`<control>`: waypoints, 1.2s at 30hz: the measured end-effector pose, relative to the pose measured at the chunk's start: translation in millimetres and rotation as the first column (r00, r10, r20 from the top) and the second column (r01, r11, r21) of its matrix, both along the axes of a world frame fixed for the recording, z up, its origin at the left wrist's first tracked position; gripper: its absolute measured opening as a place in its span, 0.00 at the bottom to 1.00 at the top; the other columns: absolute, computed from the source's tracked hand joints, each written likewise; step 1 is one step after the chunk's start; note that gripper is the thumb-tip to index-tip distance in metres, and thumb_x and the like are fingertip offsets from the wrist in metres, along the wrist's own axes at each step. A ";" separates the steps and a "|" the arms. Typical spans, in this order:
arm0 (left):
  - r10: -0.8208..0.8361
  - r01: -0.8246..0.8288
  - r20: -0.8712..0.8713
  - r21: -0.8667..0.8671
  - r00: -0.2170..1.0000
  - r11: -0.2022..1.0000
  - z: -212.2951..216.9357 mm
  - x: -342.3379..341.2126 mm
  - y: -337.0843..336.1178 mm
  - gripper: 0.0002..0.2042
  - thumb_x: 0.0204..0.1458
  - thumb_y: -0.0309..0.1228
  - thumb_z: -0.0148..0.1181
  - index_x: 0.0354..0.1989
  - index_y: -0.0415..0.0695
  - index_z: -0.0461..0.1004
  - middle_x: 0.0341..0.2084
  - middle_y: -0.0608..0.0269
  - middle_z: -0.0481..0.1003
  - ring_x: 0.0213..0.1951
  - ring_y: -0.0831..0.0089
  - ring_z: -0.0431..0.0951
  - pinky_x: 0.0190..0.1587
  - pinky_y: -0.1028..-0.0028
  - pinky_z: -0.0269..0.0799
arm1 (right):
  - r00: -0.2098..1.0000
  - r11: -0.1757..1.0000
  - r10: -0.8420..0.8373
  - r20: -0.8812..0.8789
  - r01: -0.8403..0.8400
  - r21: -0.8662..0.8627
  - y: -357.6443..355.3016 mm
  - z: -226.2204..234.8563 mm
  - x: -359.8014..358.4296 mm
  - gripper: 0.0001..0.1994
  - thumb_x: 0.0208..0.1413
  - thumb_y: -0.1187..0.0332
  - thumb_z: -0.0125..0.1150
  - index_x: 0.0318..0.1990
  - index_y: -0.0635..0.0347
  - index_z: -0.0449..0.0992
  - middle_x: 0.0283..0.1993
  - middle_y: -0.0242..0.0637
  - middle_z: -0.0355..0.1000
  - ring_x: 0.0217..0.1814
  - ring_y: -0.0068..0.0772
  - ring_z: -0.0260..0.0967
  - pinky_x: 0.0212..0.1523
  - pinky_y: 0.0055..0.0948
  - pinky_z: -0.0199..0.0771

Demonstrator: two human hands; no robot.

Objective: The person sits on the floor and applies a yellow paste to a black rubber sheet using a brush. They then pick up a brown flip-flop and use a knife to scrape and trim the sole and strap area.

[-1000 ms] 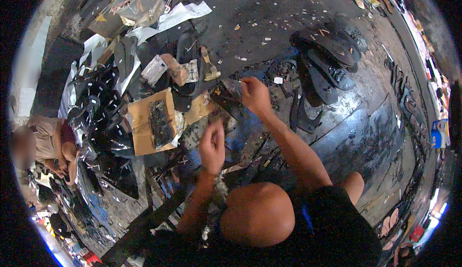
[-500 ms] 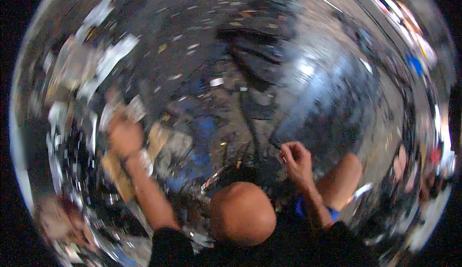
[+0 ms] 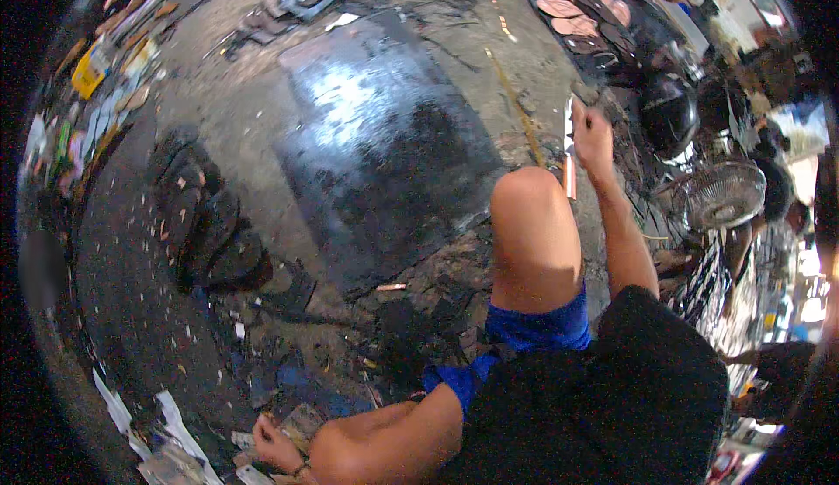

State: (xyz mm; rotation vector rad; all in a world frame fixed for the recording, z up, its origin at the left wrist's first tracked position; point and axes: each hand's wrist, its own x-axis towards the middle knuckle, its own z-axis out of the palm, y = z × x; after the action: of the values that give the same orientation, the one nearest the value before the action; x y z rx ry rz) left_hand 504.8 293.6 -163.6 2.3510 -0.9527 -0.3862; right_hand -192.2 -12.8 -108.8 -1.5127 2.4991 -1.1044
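Two hands are working far apart here, one at each end of the view. Right hand [image 3: 592, 135] is up and out past the raised knee [image 3: 529, 223], fingers closed around a thin knife [image 3: 569, 148] that stands nearly upright: pale blade at the top, copper-coloured handle hanging below the fist, just beside the knee. Left hand [image 3: 273, 444] is down at the lower edge, arm stretched across the body, fingers curled onto a scrap of card [image 3: 303, 419] lying among paper bits on the floor [image 3: 376, 135]; whether it grips the scrap or only presses on it, the view does not settle. Blue shorts [image 3: 533, 328] and a black shirt [image 3: 612, 398] fill the lower right.

Out on the floor there is a wet, shiny patch in the middle, and a pile of dark sole-shaped pieces [image 3: 205, 232] sits well to the left. Black offcuts [image 3: 419, 310] litter the ground between that pile and the knee. To the right, a round fan [image 3: 721, 195] lies beside a dark helmet-like dome [image 3: 669, 114], both near the right hand but apart from it. Pinkish soles [image 3: 568, 15] lie at the top edge, far off.
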 end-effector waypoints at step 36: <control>-0.273 0.649 -0.747 0.266 0.606 0.713 96.0 -158.1 -322.7 0.11 0.58 0.34 0.58 0.27 0.40 0.74 0.18 0.68 0.68 0.19 0.77 0.69 0.27 0.70 0.75 | 0.810 0.613 0.163 0.563 -0.530 0.586 -52.4 -10.2 27.0 0.28 0.39 0.53 0.71 0.46 0.61 0.76 0.44 0.52 0.75 0.47 0.56 0.73 0.48 0.48 0.72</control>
State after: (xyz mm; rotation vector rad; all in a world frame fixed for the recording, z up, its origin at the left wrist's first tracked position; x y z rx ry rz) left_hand 346.8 -29.2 -67.6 2.0174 -1.1944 -1.7917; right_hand -165.2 -65.2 -119.0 -1.2167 1.8084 -0.2585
